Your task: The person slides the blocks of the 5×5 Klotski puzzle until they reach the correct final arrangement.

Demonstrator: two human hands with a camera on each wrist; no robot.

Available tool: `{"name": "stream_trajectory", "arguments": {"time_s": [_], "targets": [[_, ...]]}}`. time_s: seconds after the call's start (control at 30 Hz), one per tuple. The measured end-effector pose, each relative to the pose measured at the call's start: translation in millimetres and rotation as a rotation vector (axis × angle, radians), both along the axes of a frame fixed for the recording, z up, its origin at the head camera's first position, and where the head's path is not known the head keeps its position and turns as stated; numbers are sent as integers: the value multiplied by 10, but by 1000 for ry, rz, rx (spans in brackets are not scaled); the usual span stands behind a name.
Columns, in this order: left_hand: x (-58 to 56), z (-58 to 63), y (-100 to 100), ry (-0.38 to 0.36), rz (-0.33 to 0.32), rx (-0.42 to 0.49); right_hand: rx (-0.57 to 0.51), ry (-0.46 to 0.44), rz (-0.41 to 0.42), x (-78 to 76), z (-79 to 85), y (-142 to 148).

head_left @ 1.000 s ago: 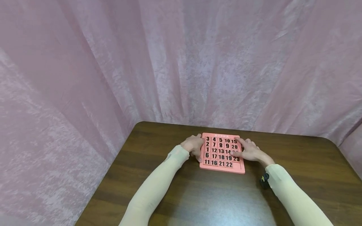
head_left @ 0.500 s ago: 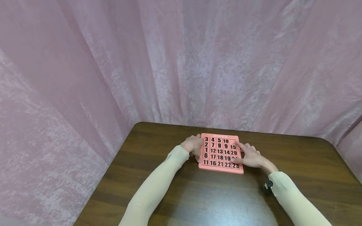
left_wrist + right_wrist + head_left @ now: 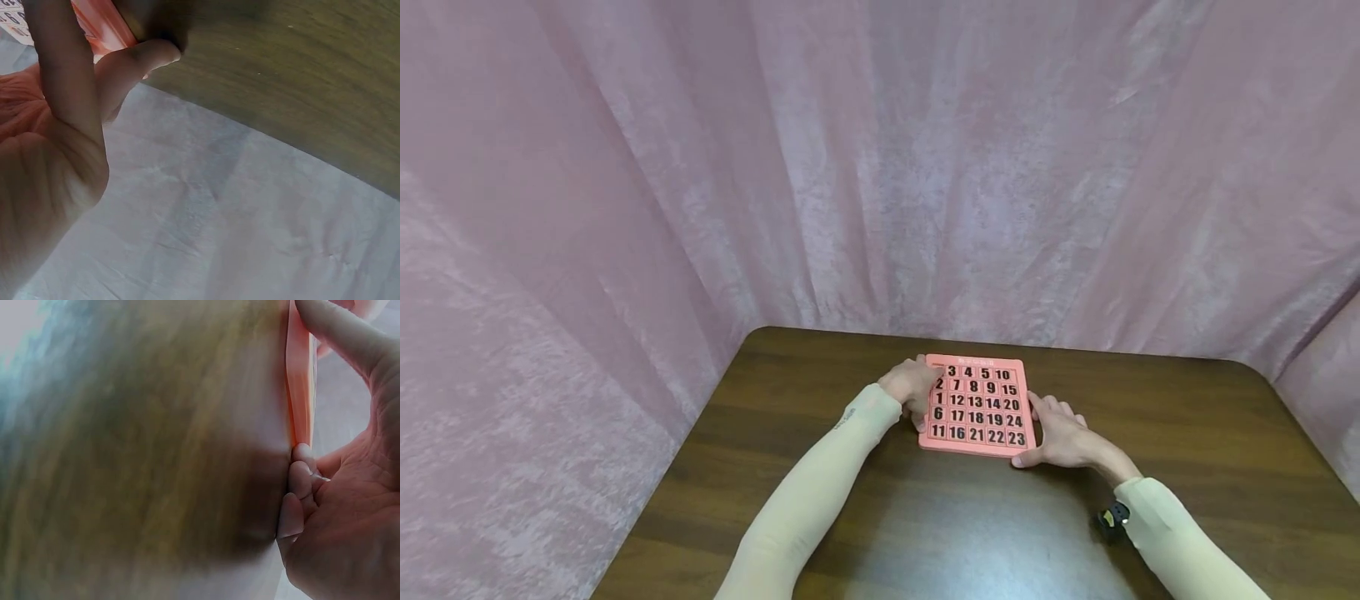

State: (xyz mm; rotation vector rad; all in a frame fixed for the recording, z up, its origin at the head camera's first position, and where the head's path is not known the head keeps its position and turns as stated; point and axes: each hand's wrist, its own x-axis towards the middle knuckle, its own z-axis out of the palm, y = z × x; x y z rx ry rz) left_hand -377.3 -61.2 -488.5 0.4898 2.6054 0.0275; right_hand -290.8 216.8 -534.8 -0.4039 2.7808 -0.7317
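Observation:
A pink number slide puzzle (image 3: 975, 408) lies flat on the wooden table in the head view, its numbered tiles in a square grid. My left hand (image 3: 912, 388) holds its left edge, with the index finger over the top left corner beside the 3 tile. In the left wrist view, the thumb and fingers of this hand (image 3: 56, 125) are by the puzzle's pink edge (image 3: 109, 25). My right hand (image 3: 1060, 435) grips the lower right corner, thumb at the near edge and fingers along the right side. The right wrist view shows curled fingertips (image 3: 300, 478) against the puzzle's side (image 3: 300, 394).
The brown wooden table (image 3: 775, 400) extends around the puzzle on all sides. A pink velvety curtain (image 3: 880, 167) hangs behind and to the left. A small black device (image 3: 1112, 517) is strapped at the right wrist.
The right-hand column slid towards me, then the top row slid right, taking the 10 to the top right. My right hand left the tiles for the puzzle's lower right corner; my left hand stayed.

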Motion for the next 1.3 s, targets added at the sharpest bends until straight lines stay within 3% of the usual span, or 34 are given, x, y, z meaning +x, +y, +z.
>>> {"name": "stream_trajectory", "arguments": {"time_s": [0.27, 0.5, 0.77, 1.3], "targets": [[-21, -33, 2, -54, 22, 18, 12, -12, 7, 15, -4, -55], [-8, -86, -123, -32, 22, 106, 23, -17, -5, 15, 28, -65], [25, -132, -159, 35, 1, 95, 16, -16, -5, 16, -11, -72], [19, -113, -211, 38, 52, 172, -1, -35, -18, -5, -6, -67]]}}
